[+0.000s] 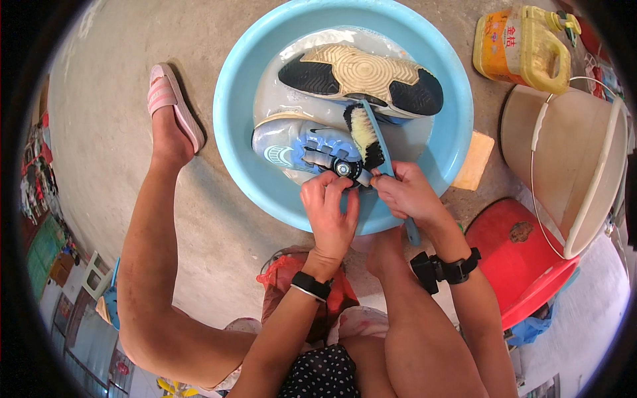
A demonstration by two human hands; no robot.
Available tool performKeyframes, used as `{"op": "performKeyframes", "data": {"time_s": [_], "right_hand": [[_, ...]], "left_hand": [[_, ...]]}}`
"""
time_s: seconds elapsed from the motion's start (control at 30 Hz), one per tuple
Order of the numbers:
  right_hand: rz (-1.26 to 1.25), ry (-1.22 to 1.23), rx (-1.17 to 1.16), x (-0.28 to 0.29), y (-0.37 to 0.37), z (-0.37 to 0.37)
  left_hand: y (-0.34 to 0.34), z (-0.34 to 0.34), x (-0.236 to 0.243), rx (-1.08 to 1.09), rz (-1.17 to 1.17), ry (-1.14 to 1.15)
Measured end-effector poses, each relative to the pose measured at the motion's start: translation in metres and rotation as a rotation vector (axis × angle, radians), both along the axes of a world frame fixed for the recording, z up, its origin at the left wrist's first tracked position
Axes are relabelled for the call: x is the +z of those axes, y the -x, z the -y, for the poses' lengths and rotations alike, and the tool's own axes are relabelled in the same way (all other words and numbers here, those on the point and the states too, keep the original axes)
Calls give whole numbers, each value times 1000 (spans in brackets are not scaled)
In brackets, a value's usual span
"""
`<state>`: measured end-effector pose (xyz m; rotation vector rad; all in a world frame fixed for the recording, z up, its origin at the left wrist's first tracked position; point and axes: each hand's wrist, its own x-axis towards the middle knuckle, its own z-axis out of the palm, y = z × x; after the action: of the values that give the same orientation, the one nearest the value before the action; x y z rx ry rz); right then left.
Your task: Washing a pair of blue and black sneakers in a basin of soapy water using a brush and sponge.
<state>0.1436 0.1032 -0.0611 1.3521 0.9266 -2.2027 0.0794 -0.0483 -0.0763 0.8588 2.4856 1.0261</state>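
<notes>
Light-blue plastic forms the basin in front of you, set on the floor low enough, it seems, for both arms to reach down between your knees. Both shoes sit in its cloudy water, so drips probably stay inside. The nearer shoe has its upper turned toward you, which leaves the black dial and strap exposed; the farther shoe lies sole up beyond it. Your hands are close together: the left hand pinches at the dial's near edge, apparently to steady the shoe, while the right hand is closed around the handle of the brush, whose bristles face left, toward the nearer shoe, just beside the dial. Whether they touch it, you cannot tell.
</notes>
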Motion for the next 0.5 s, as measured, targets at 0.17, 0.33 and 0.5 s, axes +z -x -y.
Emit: {"op": "performKeyframes", "data": {"time_s": [0.17, 0.33, 0.5], "right_hand": [[-52, 12, -32, 5, -3, -2], [-9, -93, 28, 12, 0, -4], [-22, -247, 272, -1, 5, 0]], "left_hand": [[13, -1, 3, 31, 53, -55], [46, -5, 13, 248, 266, -91], [67, -7, 16, 383, 634, -254]]}}
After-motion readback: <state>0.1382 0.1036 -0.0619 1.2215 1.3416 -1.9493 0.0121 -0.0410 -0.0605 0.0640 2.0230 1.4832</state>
